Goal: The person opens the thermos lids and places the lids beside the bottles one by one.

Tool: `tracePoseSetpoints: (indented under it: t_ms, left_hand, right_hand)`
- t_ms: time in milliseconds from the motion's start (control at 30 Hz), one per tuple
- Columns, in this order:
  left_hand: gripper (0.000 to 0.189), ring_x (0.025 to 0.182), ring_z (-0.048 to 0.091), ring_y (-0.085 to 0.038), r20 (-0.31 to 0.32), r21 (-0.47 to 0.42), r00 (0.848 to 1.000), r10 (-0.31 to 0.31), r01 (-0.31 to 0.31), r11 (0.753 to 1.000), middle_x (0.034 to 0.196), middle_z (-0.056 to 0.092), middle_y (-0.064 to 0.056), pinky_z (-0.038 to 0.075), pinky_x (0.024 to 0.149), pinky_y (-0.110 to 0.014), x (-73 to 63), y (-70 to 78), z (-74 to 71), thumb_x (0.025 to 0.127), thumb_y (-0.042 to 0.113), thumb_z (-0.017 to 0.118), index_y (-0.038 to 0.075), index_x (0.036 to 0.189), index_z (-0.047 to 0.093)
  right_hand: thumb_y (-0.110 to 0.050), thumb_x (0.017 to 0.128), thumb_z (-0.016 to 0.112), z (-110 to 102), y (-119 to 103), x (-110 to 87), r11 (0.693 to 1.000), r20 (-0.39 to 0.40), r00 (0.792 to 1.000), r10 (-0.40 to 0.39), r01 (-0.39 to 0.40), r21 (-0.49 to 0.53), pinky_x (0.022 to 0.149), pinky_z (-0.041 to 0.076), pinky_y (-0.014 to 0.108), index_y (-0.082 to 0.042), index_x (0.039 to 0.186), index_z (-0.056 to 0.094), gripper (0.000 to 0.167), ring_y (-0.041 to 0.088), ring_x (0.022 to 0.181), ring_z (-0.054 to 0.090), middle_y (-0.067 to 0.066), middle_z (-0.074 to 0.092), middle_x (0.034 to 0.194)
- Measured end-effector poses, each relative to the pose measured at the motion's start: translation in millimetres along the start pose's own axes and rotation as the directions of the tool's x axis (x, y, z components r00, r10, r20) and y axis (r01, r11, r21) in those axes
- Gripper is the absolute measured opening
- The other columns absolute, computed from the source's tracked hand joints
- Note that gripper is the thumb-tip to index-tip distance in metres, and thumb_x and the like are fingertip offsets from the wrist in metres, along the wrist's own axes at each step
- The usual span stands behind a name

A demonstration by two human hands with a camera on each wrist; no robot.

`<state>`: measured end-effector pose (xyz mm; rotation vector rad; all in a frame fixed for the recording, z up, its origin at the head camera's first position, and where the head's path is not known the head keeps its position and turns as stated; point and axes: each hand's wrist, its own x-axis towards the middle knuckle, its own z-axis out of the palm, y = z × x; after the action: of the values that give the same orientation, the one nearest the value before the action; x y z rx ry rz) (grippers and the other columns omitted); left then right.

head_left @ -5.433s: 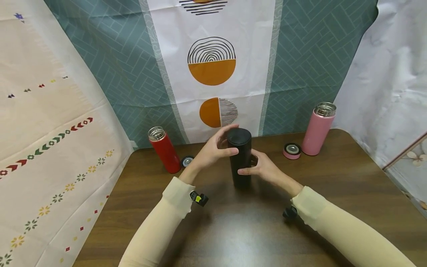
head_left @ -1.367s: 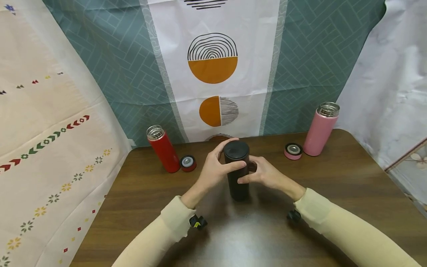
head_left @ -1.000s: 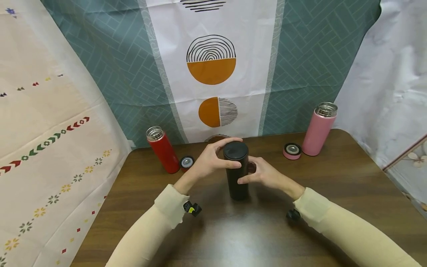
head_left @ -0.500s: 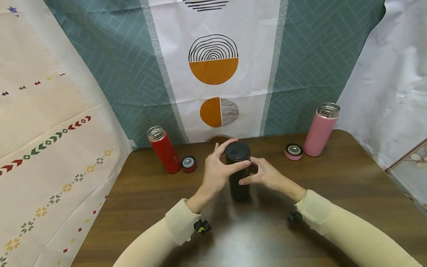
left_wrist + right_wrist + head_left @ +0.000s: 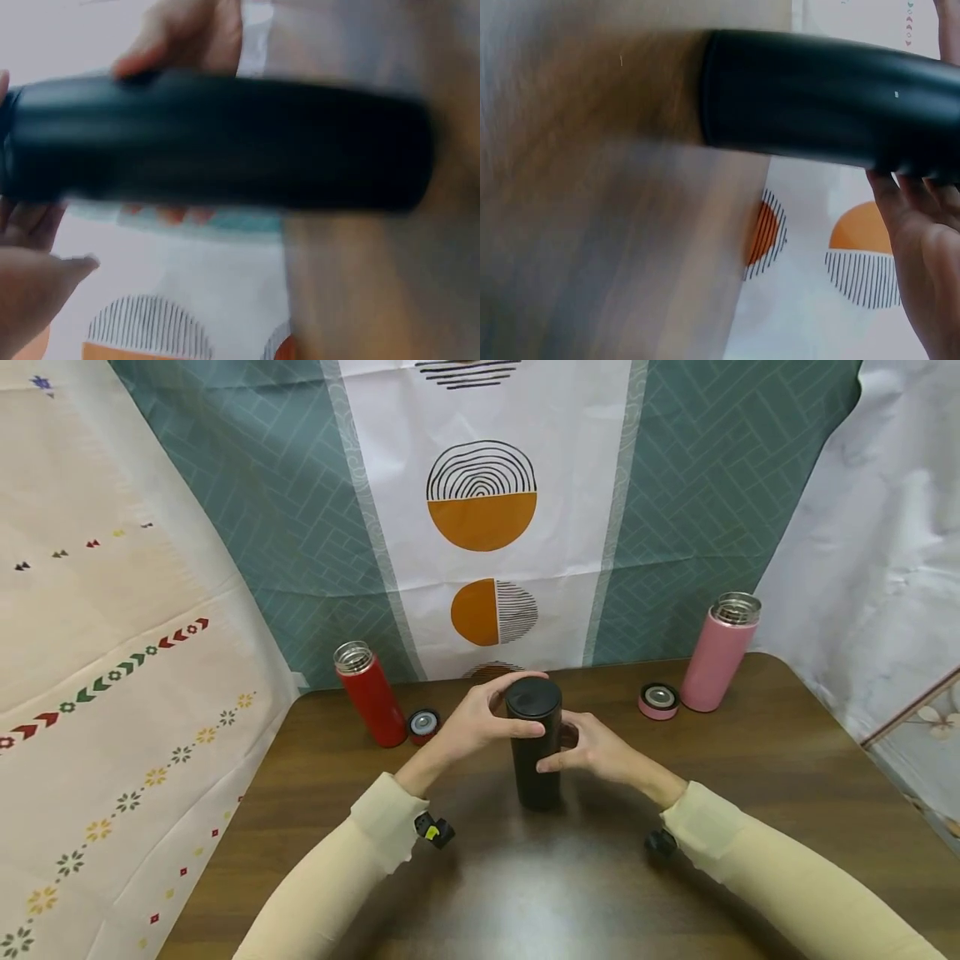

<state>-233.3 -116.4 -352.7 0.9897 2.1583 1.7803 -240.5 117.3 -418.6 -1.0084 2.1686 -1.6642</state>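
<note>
In the head view a tall black insulated bottle (image 5: 538,783) stands upright in the middle, its lower end close over the table. My left hand (image 5: 478,720) curls round the bottle's black cap (image 5: 534,696), with the thumb across the front and fingers behind. Lower down, my right hand (image 5: 597,750) grips the bottle's body from the right. The left wrist view has the dark bottle (image 5: 225,142) lying across it, blurred. Fingertips of my right hand (image 5: 922,247) press the bottle's side in the right wrist view.
An uncapped red bottle (image 5: 373,706) stands back left, its lid (image 5: 423,725) beside it, upside down. At the back right is an uncapped pink bottle (image 5: 718,660) with its upturned lid (image 5: 658,702). The wooden table (image 5: 525,893) ends at a hanging cloth (image 5: 480,568).
The bottle is nearer me than several seconds ago. Over the last second my left hand and wrist swing right, then back left, at the cap; my right hand keeps its place.
</note>
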Motion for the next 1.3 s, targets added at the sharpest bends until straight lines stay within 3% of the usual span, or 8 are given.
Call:
tracePoseSetpoints:
  t_ms: [200,433,533,700,833,967,1133,1300]
  left_hand:
    - [0.059,0.135,0.052,-0.014,-0.223,0.074,0.974,0.035,-0.019,0.997,0.134,0.068,0.006,0.026,0.122,-0.054,-8.4,-3.9,19.8,0.085,0.025,0.087,0.026,0.140,0.065]
    - [0.065,0.138,0.054,-0.013,-0.497,0.196,0.863,0.091,0.010,0.981,0.127,0.072,0.005,0.010,0.129,-0.043,-14.3,2.2,56.5,0.083,0.027,0.090,0.024,0.142,0.063]
    - [0.067,0.142,0.048,-0.011,-0.443,0.166,0.896,0.039,0.040,0.985,0.135,0.067,0.009,0.013,0.128,-0.051,-16.0,4.3,51.0,0.086,0.033,0.087,0.028,0.146,0.058]
    - [0.066,0.140,0.047,-0.018,-0.114,0.049,0.991,-0.064,0.070,0.996,0.146,0.058,0.004,0.031,0.119,-0.058,-11.9,11.5,10.3,0.091,0.025,0.082,0.028,0.150,0.054]
    - [0.063,0.134,0.052,-0.025,0.043,0.024,0.998,-0.046,0.045,0.999,0.142,0.061,-0.003,0.037,0.117,-0.055,-3.2,9.8,-7.1,0.090,0.017,0.081,0.020,0.149,0.057]
    - [0.059,0.130,0.056,-0.020,-0.070,0.052,0.998,-0.008,0.011,0.999,0.134,0.068,0.002,0.035,0.117,-0.052,-4.6,1.2,0.8,0.086,0.019,0.086,0.019,0.141,0.065]
    - [0.058,0.130,0.058,-0.013,-0.293,0.112,0.954,0.062,-0.031,0.993,0.127,0.072,0.004,0.020,0.126,-0.048,-10.4,-1.5,25.6,0.083,0.015,0.087,0.017,0.138,0.067]
    - [0.061,0.123,0.066,-0.013,-0.507,0.246,0.852,0.128,0.000,0.969,0.114,0.077,0.002,0.001,0.129,-0.041,-14.6,2.1,53.8,0.082,0.026,0.090,0.018,0.137,0.066]
  right_hand:
    - [-0.012,0.083,0.088,4.7,-0.7,-0.9,1.000,-0.040,0.999,-0.021,0.020,-0.006,0.094,0.055,0.035,-0.006,0.132,0.067,0.054,0.026,0.107,0.068,0.006,0.072,0.119]
    - [-0.010,0.084,0.087,3.6,-2.2,-5.2,0.999,-0.062,0.997,-0.036,0.034,-0.023,0.089,0.055,0.029,-0.006,0.142,0.061,0.064,0.033,0.105,0.066,0.006,0.070,0.125]
    - [-0.012,0.084,0.087,1.9,-2.3,-4.7,1.000,-0.048,0.999,-0.015,0.014,-0.026,0.090,0.056,0.033,-0.009,0.141,0.063,0.061,0.032,0.106,0.067,0.004,0.071,0.125]
    - [-0.016,0.086,0.086,0.5,-1.2,-0.1,1.000,0.002,1.000,0.007,-0.007,0.013,0.099,0.053,0.048,-0.011,0.135,0.066,0.053,0.026,0.113,0.068,0.004,0.071,0.124]
    - [-0.014,0.086,0.085,1.9,0.2,0.9,1.000,0.003,1.000,0.000,0.000,0.027,0.100,0.053,0.046,-0.009,0.133,0.066,0.052,0.026,0.114,0.068,0.006,0.072,0.124]
    - [-0.013,0.086,0.086,5.2,1.5,0.3,0.999,-0.008,1.000,-0.024,0.024,0.021,0.098,0.055,0.040,-0.006,0.135,0.065,0.053,0.027,0.113,0.068,0.007,0.071,0.125]
    - [-0.009,0.084,0.087,7.7,0.2,-2.0,1.000,-0.052,0.998,-0.029,0.029,0.000,0.093,0.056,0.034,-0.008,0.134,0.066,0.054,0.027,0.107,0.069,0.005,0.072,0.121]
    - [-0.010,0.083,0.087,7.2,0.6,-3.4,0.998,-0.075,0.996,-0.039,0.036,-0.052,0.086,0.055,0.029,-0.010,0.139,0.064,0.060,0.024,0.100,0.066,0.002,0.071,0.122]
